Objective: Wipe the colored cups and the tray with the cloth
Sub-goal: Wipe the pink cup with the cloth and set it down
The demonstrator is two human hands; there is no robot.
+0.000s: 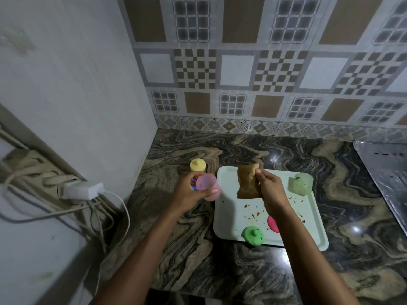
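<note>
My left hand [189, 192] holds a pink cup [208, 187] above the counter, just left of the pale green tray [233, 208]. My right hand [268, 191] pinches a brown cloth [247, 181] that hangs over the tray's far part. On the tray's near edge a green cup [252, 235] stands upside down, and a red cup [272, 224] is partly hidden behind my right forearm. A light green cup [300, 187] lies at the tray's far right corner. A yellow cup [197, 165] stands upside down on the counter behind my left hand. Crumbs are scattered over the tray.
The marbled stone counter [363, 216] ends at a tiled back wall and a plain wall on the left. A shiny metal sheet [385, 172] lies at the far right. A white charger [84, 191] with trailing cables hangs on the left wall.
</note>
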